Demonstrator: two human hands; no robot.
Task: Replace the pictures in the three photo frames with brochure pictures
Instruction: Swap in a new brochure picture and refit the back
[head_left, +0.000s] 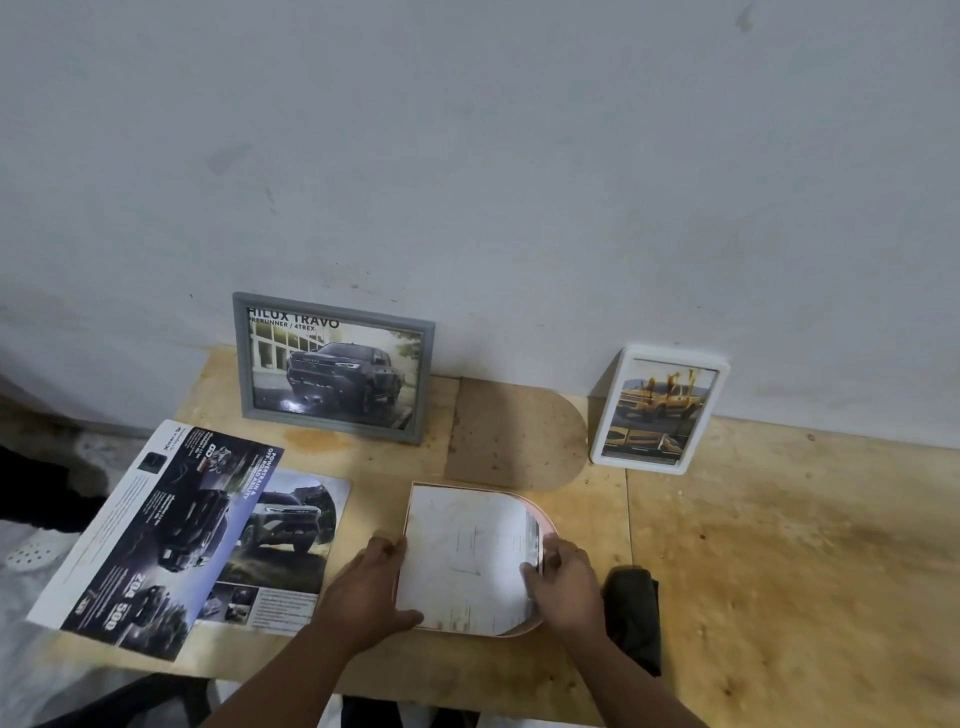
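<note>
A pink arch-shaped photo frame (546, 519) lies flat on the plywood table (753, 545), with a white arch-cut picture sheet (467, 556) lying face down in it. My left hand (374, 592) holds the sheet's left edge. My right hand (561, 577) pinches its curved right edge, which curls up slightly. A grey frame (332, 369) with a dark truck picture leans on the wall. A white frame (658, 410) with a yellow truck picture stands at the right. An open brochure (171, 535) lies at the left.
An arch-shaped brown backing board (514, 434) lies flat between the two standing frames. A dark cloth-like object (636, 608) sits just right of my right hand. The table's front edge runs close below my forearms. A white perforated shoe (31, 553) shows at far left.
</note>
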